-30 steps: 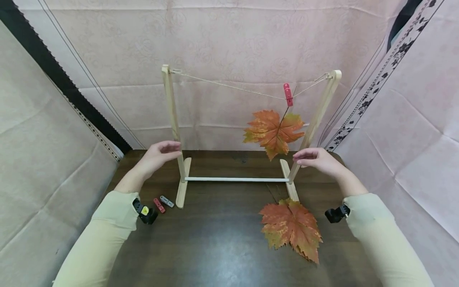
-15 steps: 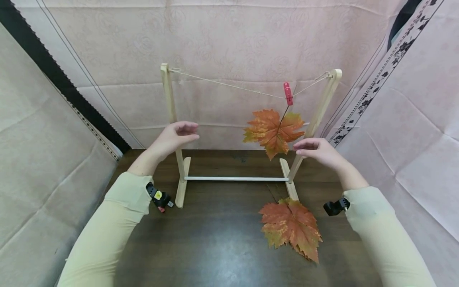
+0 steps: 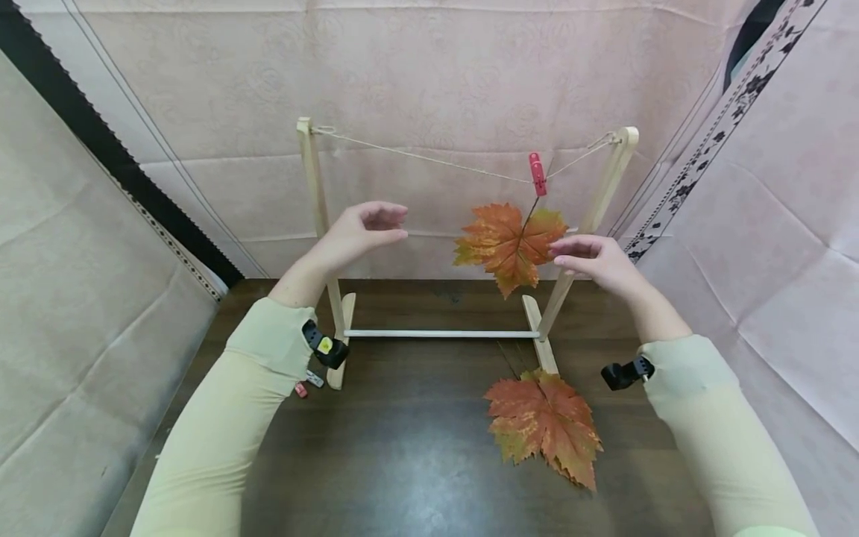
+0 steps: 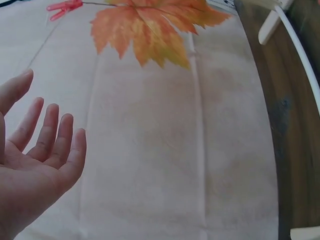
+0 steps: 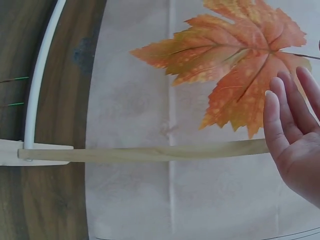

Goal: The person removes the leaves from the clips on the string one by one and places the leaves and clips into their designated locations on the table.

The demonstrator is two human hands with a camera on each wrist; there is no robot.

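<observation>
From a string [image 3: 429, 158] on a wooden frame [image 3: 312, 179] hangs an orange maple leaf [image 3: 513, 242], its stem clipped by a red clothespin [image 3: 537, 174]. My left hand [image 3: 365, 233] is raised in front of the frame's left post, fingers loosely bent with nothing in them. In the left wrist view that hand [image 4: 42, 150] shows an empty palm, apart from the leaf. Beside the hanging leaf's right edge, my right hand [image 3: 590, 259] overlaps the right post, fingers relaxed and empty. The right wrist view has its fingertips [image 5: 272, 102] overlapping the leaf's edge.
More maple leaves [image 3: 543, 425] lie stacked on the dark wooden table [image 3: 403, 447], front right. A red clothespin [image 3: 300, 389] and a grey clothespin [image 3: 314, 379] lie near the left foot, partly behind the left sleeve. A white rod [image 3: 443, 334] joins the frame's feet. Patterned cloth surrounds the table.
My left hand has risen and moved right from beside the left post. My right hand has risen slightly to the hanging leaf's edge. The leaves and clothespins stay in place.
</observation>
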